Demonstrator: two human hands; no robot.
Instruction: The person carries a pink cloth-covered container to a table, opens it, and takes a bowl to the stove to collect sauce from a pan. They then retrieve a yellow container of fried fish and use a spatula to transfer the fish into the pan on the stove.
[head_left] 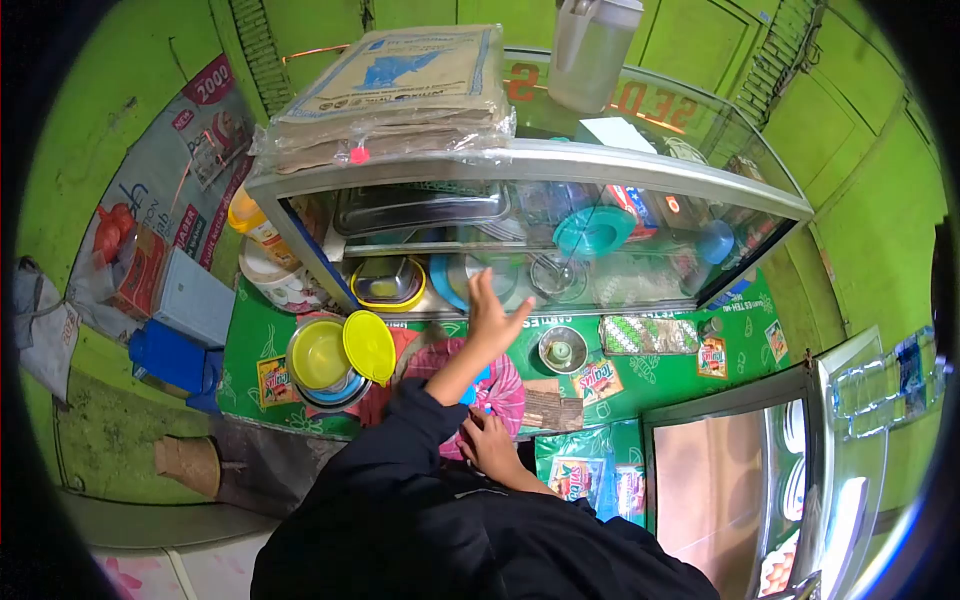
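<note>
My left hand (487, 325) reaches up with its fingers spread, holding nothing, in front of the opening of a glass display cabinet (560, 160). Close to its fingertips, inside the cabinet, are a blue-rimmed dish (440, 280) and a clear glass container. Lower down, my right hand (490, 447) has its fingers bent against a pink plastic bag (507, 388) and seems to grip its near edge. Something light blue (482, 385) shows in the bag; my left forearm hides part of it. Left of the bag stand a yellow bowl (318, 358) and a yellow lid (370, 345).
A steel bowl (562, 350) and a green-patterned packet (648, 335) lie on the green tablecloth (740, 330). Stacked paper packs (390, 90) and a plastic pitcher (595, 55) top the cabinet. Inside is a teal dish (595, 232). A framed glass case (720, 480) stands lower right.
</note>
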